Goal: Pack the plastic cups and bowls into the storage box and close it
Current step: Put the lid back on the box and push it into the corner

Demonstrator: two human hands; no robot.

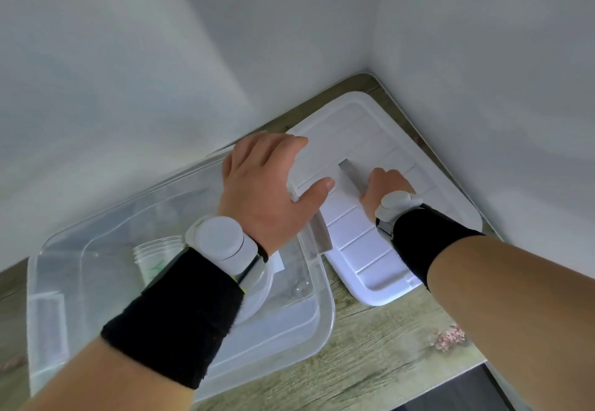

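Beside the clear storage box (322, 307), where stacked cups (154, 249) already lie, both hands take the white lid (370, 243): left hand (267, 195) spread on its edge, right hand (384, 185) curled around its handle, presumably to close up

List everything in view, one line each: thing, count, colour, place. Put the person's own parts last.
storage box: one, clear plastic, open, on the left of the table.
plastic cups: a nested stack, count unclear, clear, lying inside the box.
bowl: at least one, clear or whitish, inside the box, partly hidden by the left wrist.
lid: one, white, ribbed, flat on the table right of the box, in the corner.
table: one, wood-grain surface with a small pink flower print, set against two white walls.
left hand: one, spread over the lid's near-left edge, not clearly gripping.
right hand: one, on the lid's middle, fingers hidden.
wrist bands with grey-white devices: two, black, one per wrist.
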